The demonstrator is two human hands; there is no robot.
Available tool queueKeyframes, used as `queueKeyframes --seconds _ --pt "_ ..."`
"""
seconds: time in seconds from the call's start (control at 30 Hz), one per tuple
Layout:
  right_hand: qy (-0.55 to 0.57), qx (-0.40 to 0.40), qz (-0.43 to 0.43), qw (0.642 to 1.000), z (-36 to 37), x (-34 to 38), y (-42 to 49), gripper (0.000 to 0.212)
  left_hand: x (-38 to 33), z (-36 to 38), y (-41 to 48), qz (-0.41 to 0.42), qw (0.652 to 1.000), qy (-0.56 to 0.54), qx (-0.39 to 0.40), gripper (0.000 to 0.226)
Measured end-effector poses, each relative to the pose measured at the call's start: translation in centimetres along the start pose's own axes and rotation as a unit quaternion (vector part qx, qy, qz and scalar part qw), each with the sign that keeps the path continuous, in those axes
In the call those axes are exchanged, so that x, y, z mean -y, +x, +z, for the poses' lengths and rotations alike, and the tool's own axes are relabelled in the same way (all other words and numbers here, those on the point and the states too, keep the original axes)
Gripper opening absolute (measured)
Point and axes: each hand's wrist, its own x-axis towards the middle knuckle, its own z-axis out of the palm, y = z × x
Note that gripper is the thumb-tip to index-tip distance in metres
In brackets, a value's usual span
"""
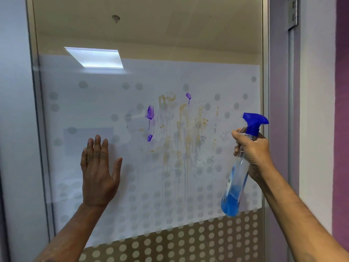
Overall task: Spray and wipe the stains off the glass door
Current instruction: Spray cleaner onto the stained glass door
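**Glass door, stained — spraying stage**

Frosted, dot-patterned glass door (94, 110) in a metal frame (265, 129), purple wall (341, 129) beyond its right edge; a ceiling light shows through the clear upper band.

- Stains: purple blotches (150, 112) and tan-brown streaks (186, 129) across the middle of the pane, with runs trailing toward the lower edge. Nothing looks wiped yet, by my reading.
- Spray bottle (235, 186): clear plastic, blue trigger head, blue liquid pooled in the bottom third. Held in front of the pane near its right edge, nozzle pointing left at the stains.
- Right hand (253, 150): fingers closed around the bottle neck just under the trigger head; whether a finger presses the trigger cannot be made out.
- Left hand (99, 173): fingers open and spread, palm toward the glass near the left-centre of the pane; seemingly flat on it, though contact is not certain.
- Cloth: none in view.

Handling notes (judgement): the bottle is likely light, being mostly empty, rigid enough at the neck, which is the sensible grip point. The pane is hard, fragile under knocks, and probably slick once wet.
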Motion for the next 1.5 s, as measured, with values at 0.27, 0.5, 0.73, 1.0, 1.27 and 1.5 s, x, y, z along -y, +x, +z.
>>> queueKeyframes --seconds 0.27,0.5,0.73,1.0,1.27,1.5 --pt "0.001 0.112 0.017 0.994 1.6 -0.4 -4.6 0.028 -0.2 -0.6 0.1 -0.009 0.999 -0.024 0.030 0.070" --pt "0.021 0.195 0.047 0.979 5.3 -1.6 -12.6 0.026 -1.0 -2.9 -0.2 -0.033 0.993 -0.070 0.087 0.067" --pt "0.025 0.157 0.030 0.987 7.4 -0.8 -19.9 0.029 -5.2 -10.7 -4.5 -0.079 0.959 -0.251 0.109 0.046" --pt "0.006 0.136 0.054 0.989 7.8 1.8 -28.7 0.042 -11.5 -24.6 -11.7 -0.147 0.831 -0.397 0.360 0.061" --pt "-0.007 0.250 0.009 0.968 4.5 5.0 -37.3 0.022 -17.9 -35.7 -16.8 -0.262 0.829 -0.363 0.337 0.064" --pt "-0.013 0.334 0.058 0.941 2.2 8.0 -47.5 0.029 -21.1 -46.6 -20.1 -0.369 0.836 -0.278 0.296 0.047"
